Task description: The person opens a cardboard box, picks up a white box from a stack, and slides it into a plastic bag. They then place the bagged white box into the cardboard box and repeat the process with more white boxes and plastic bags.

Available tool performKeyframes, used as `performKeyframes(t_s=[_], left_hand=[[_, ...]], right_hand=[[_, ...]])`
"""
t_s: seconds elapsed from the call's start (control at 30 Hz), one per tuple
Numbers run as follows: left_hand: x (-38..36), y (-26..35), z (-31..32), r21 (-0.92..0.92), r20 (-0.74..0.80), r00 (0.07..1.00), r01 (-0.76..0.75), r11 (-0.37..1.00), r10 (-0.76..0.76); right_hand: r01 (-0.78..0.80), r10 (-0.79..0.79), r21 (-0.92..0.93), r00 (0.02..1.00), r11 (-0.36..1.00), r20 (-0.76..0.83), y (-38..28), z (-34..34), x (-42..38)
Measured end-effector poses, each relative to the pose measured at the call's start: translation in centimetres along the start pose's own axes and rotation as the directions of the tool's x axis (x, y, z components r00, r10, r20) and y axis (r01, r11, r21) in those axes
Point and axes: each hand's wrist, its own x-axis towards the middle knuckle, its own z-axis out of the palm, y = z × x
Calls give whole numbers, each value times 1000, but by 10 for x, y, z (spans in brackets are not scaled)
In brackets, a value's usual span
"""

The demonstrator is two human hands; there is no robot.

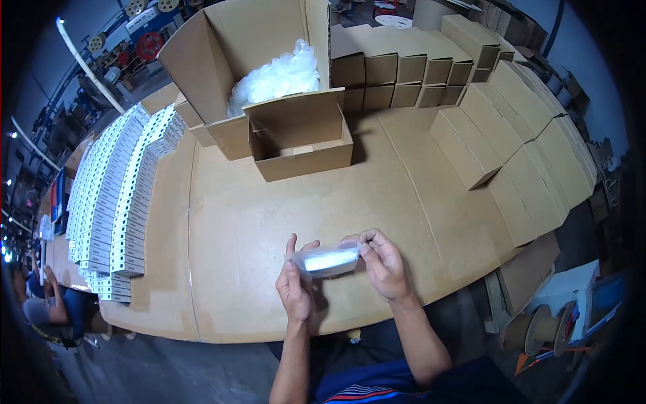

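Note:
Between my two hands is a clear plastic bag [330, 261] with a flat white thing inside, its surface shining under the light. My left hand [295, 293] pinches the bag's left end, thumb in front and some fingers sticking up behind. At the right end, the thumb and fingers of my right hand [385, 266] grip the bag's edge. Both hands are over the front part of the cardboard-covered table [256, 215]. Beyond them stands a small brown carton [304, 165] with its lid raised and its inside bare.
A large carton [192, 64] full of crumpled clear plastic bags [279, 77] stands behind the small one. White labelled boxes [111, 202] are stacked along the left. Brown cartons [498, 135] line the right and back. A person [44, 306] sits far left; cable spools [538, 331] are lower right.

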Motion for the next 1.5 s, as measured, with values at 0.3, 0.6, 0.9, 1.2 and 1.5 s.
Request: performKeyframes(t_s=[0.3,0.6,0.9,1.2,1.5], left_hand=[[2,25,-1,-128,104,994,1,992,12],[-10,40,2,140,157,983,72,987,-94],[-25,42,3,-16,-32,978,207,978,-208],[-25,40,-2,-41,-14,983,182,982,-183],[-25,64,-11,-270,27,968,248,930,-250]], right_hand=[[-3,7,-34,993,999,114,8,5,-9],[64,-56,-66,992,996,115,2,1,-17],[73,-88,-138,990,988,-110,-18,4,-29],[168,-90,-519,981,838,172,-36,18,-36],[61,20,-505,988,861,153,-29,21,-24]])
